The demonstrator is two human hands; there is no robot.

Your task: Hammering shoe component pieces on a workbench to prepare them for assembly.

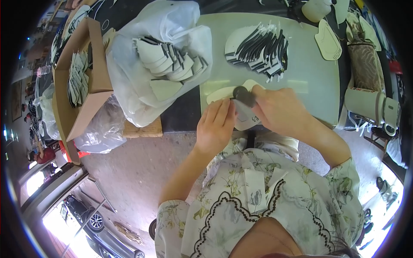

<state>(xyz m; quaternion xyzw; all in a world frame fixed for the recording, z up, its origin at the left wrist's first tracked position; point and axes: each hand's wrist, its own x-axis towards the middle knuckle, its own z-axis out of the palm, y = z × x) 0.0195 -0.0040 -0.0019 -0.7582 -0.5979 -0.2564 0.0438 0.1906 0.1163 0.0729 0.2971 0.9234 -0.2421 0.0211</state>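
The left hand [216, 124] lies at the near edge of a pale grey-green, smooth rectangular work board [314, 81]. Its fingers are close together and stretched forward, with the tips at a flat, white, rounded piece [247, 122] that reaches over this edge. The thumb is hidden, so I cannot tell if this hand pinches the piece or only presses it. The right hand [282, 107] is just beside, with its fingers bent and closed on a dark, round-headed tool [243, 95], which is above the piece, between the 2 hands. The exact kind of this tool I cannot tell.

Farther on the board there is a fanned pile of white pieces with black edges [262, 49]. To the left, a translucent white plastic bag [129, 96] carries a second pile of white, dark-edged pieces [172, 64]. Beside the bag, at its left, an open brown cardboard box [97, 56] holds more pale pieces [78, 81]. Near the far right corner lies a flat, cream-coloured, rounded plate [329, 41] with dark marks.
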